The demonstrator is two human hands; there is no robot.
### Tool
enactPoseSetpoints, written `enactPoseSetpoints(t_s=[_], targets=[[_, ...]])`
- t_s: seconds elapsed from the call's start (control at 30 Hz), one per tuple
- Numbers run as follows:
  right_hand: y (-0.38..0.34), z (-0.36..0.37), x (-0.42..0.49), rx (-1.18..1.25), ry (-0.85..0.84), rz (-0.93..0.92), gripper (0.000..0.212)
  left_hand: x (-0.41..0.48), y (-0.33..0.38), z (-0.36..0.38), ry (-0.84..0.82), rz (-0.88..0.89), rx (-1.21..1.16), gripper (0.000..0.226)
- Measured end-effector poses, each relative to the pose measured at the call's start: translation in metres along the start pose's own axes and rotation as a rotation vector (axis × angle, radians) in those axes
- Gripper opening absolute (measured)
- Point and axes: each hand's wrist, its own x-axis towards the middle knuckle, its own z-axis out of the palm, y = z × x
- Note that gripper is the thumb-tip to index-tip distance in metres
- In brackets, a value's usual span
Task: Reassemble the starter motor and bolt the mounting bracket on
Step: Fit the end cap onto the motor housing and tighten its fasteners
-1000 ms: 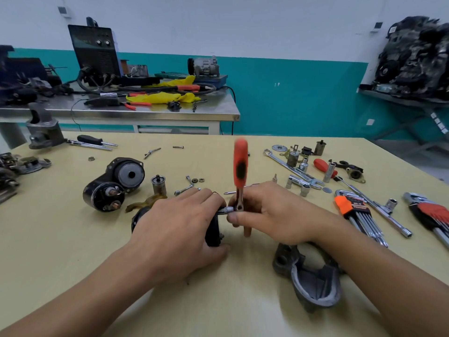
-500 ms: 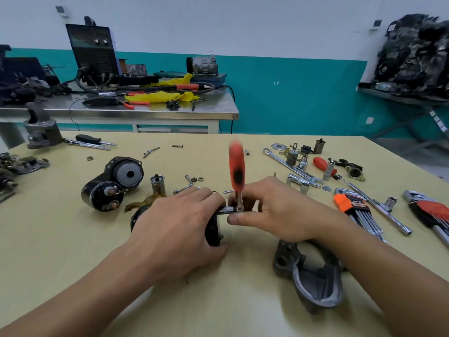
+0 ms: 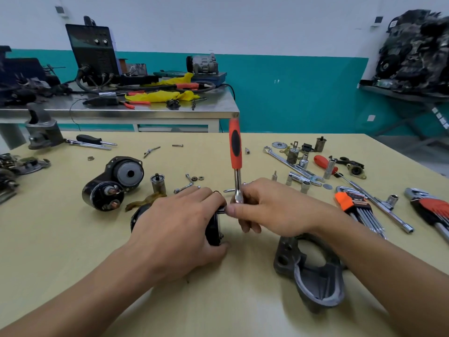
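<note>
My left hand [image 3: 179, 229] lies over the black starter motor body [image 3: 213, 229] at the table's middle and grips it; most of the body is hidden under the palm. My right hand [image 3: 269, 210] pinches the head of a ratchet wrench [image 3: 235, 152], whose orange and black handle stands nearly upright. The ratchet's socket end meets the motor's right end plate between my two thumbs. The grey cast mounting bracket [image 3: 313, 276] lies on the table under my right forearm. A second black motor unit with a solenoid [image 3: 114, 183] rests to the left.
Sockets, spanners and a red screwdriver [image 3: 324, 162] are scattered at the right, with hex key sets [image 3: 359, 210] nearer me. Loose bolts and washers [image 3: 192, 181] lie behind my hands. A grey cast part [image 3: 43, 132] stands far left. A steel bench [image 3: 145, 113] stands behind.
The ratchet handle has swung slightly back and forth near upright. Both hands stay on the motor and the ratchet head.
</note>
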Motion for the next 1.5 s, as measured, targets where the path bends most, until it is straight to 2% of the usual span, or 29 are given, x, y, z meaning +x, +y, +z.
enactPoseSetpoints(t_s=[0.1, 0.2, 0.3, 0.4, 0.47, 0.53, 0.63, 0.73, 1.0, 1.17, 1.37, 1.5], targets=[[0.000, 0.001, -0.008, -0.249, 0.074, -0.172, 0.015, 0.001, 0.000, 0.000, -0.003, 0.001, 0.000, 0.054], [0.001, 0.004, -0.007, -0.232, 0.081, -0.189, 0.018, 0.001, 0.001, -0.001, -0.002, -0.006, -0.004, 0.056], [0.000, 0.000, 0.000, -0.052, 0.003, -0.056, 0.033, 0.000, 0.001, -0.001, 0.017, 0.016, 0.016, 0.052], [-0.001, 0.001, 0.005, 0.316, -0.107, 0.115, 0.040, 0.000, 0.002, -0.001, 0.047, 0.027, 0.052, 0.051], [0.001, 0.001, 0.006, 0.370, -0.123, 0.143, 0.041, 0.000, 0.001, 0.000, 0.057, 0.030, 0.055, 0.052], [0.002, 0.001, 0.004, 0.220, -0.105, 0.059, 0.039, 0.000, 0.001, 0.000, 0.050, 0.038, 0.047, 0.050], [0.000, 0.001, -0.003, -0.056, -0.003, -0.117, 0.023, 0.001, 0.000, 0.000, 0.009, 0.023, 0.001, 0.053], [-0.003, 0.002, -0.008, -0.222, 0.034, -0.168, 0.017, 0.002, -0.001, 0.001, -0.004, 0.008, -0.017, 0.059], [0.000, -0.001, -0.007, -0.185, 0.068, -0.184, 0.012, 0.001, 0.000, 0.003, 0.013, -0.005, -0.015, 0.053], [0.000, -0.002, -0.006, -0.352, 0.127, -0.221, 0.025, 0.002, 0.000, 0.005, 0.031, -0.019, -0.027, 0.047], [0.004, -0.008, -0.013, -0.385, 0.225, -0.281, 0.040, 0.003, -0.001, 0.005, 0.016, -0.038, -0.030, 0.048], [0.009, -0.005, -0.010, -0.440, 0.242, -0.359, 0.038, 0.003, -0.002, 0.005, 0.010, -0.041, -0.024, 0.046]])
